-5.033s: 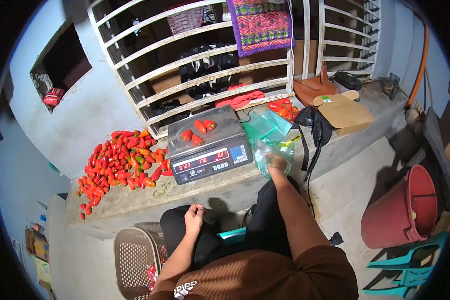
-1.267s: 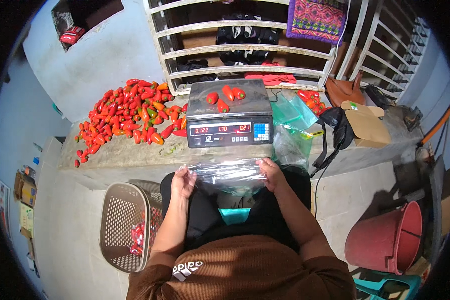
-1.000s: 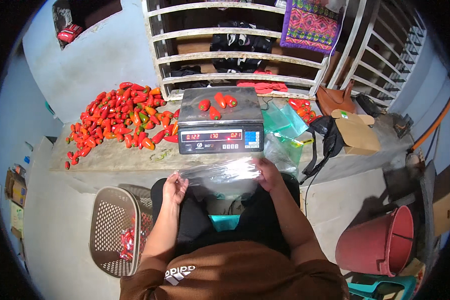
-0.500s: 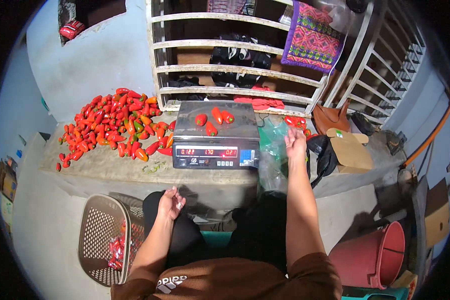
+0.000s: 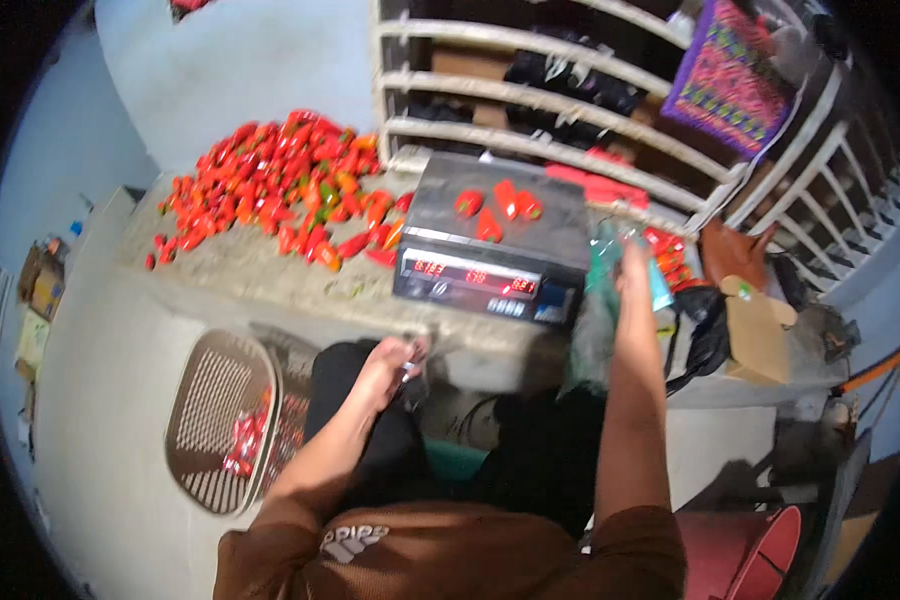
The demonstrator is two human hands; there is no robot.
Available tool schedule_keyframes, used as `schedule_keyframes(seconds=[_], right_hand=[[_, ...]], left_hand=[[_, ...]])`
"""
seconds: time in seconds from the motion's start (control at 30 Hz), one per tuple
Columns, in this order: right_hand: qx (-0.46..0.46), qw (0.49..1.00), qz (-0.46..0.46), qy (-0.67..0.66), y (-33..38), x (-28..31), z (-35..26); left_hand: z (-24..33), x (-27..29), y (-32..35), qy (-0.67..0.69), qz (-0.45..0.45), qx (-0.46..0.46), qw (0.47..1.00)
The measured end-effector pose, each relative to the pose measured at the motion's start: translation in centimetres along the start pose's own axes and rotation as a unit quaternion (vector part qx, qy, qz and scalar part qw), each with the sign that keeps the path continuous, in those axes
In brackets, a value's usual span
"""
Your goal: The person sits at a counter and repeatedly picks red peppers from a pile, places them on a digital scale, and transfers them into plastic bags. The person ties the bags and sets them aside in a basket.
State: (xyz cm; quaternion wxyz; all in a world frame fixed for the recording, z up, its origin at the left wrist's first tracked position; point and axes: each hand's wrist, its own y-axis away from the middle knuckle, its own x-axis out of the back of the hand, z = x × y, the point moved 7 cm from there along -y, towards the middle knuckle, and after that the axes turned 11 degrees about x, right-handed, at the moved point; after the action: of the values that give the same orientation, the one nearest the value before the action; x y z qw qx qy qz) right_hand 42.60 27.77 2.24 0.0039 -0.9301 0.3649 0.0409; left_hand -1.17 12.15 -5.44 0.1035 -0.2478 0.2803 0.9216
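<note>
A red bucket (image 5: 715,555) stood low on the right, and a basket (image 5: 215,390) holding red packs (image 5: 247,440) stood left of the legs. Over the left knee, the left hand (image 5: 395,367) was clenched on some clear plastic (image 5: 414,388). Greenish bags (image 5: 592,340) hung over the front edge of the worktop (image 5: 270,275), right of the scale (image 5: 555,245). 4 red peppers (image 5: 506,199) lay on the scale's plate. The right hand (image 5: 630,262) was at the bags' upper end; blur hid its fingers, so I could not tell whether they gripped anything. Left of the scale spread a big pepper pile (image 5: 270,185), mostly red; on the far right sat a box (image 5: 755,330). White bars (image 5: 410,127) rose behind, with a patterned cloth (image 5: 730,85) over them.
</note>
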Motion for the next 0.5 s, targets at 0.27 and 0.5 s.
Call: schedule_keyframes(seconds=[0.27,0.5], right_hand=[[0.421,0.806,-0.402,0.111,24.4,-7.1,-7.7],[0.287,0.709,-0.575,0.291,33.0,-7.8,1.5]], left_hand=[[-0.4,-4.9,1.6,-0.044,-0.14,0.028,0.989],[-1.5,-6.5,2.7,-0.189,-0.165,0.009,0.968]])
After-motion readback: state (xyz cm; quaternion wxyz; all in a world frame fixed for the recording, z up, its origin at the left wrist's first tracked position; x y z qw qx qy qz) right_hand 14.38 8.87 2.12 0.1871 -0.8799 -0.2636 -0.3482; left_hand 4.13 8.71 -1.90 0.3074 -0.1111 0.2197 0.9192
